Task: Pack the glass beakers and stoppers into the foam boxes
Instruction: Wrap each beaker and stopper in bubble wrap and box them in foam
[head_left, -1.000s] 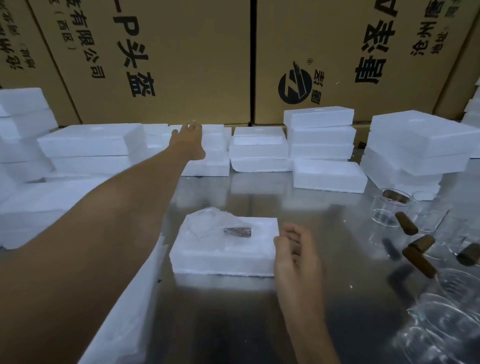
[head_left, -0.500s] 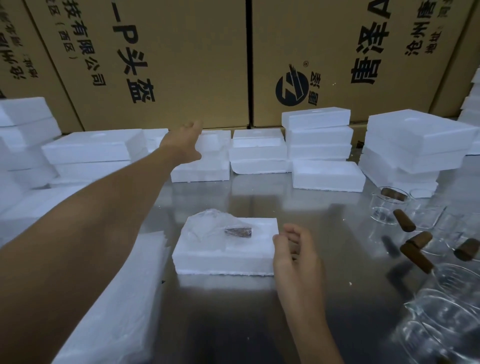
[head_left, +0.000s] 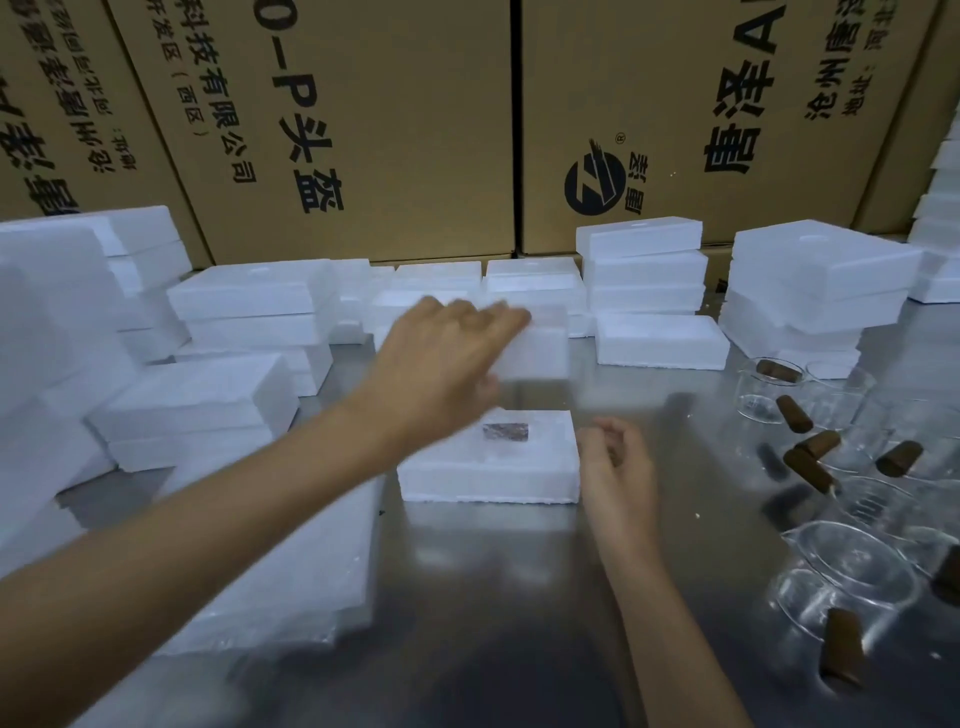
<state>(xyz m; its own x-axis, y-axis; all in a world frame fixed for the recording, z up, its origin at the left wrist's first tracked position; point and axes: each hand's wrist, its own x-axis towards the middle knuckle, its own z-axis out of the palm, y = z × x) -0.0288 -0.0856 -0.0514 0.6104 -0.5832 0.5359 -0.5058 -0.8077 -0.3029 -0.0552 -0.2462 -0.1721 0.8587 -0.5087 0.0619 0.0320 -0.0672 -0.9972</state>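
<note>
Lid (head_left: 535, 340) sat clamped in my left hand (head_left: 447, 358) above the packed box (head_left: 493, 467) mid-counter; my right hand (head_left: 615, 462) hung loosely curled, empty. I judged squaring the edges first best.

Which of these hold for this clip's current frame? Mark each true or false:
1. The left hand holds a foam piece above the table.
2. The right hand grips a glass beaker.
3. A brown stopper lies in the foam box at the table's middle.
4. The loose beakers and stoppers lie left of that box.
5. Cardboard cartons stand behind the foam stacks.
1. True: the left hand has its grip on a white foam piece, blurred, off the table.
2. False: the right hand holds nothing, beside the foam box.
3. True: a brown stopper sits there.
4. False: the glass beakers and loose stoppers lie on its right.
5. True: cardboard cartons.
</note>
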